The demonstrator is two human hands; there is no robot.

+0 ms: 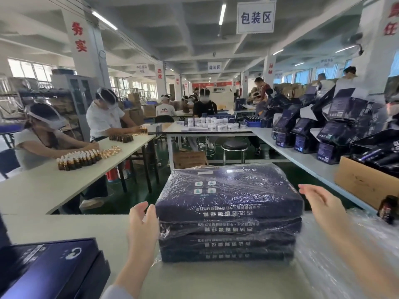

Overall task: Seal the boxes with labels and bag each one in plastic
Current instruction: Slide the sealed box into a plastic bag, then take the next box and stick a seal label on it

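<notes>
Four plastic-bagged navy boxes [228, 197] stacked centre frame, print blurred; left hand [141, 228] open-fingered at stack's left edge, right hand [321, 205] fingers spread, apart.

1. A stack of four flat navy boxes [228, 212], each bagged in clear plastic, stood on the tabletop [64, 227].
2. Unbagged navy boxes [49, 268] lay near left.
3. Loose clear plastic bags [345, 266] lay right of the stack.
</notes>
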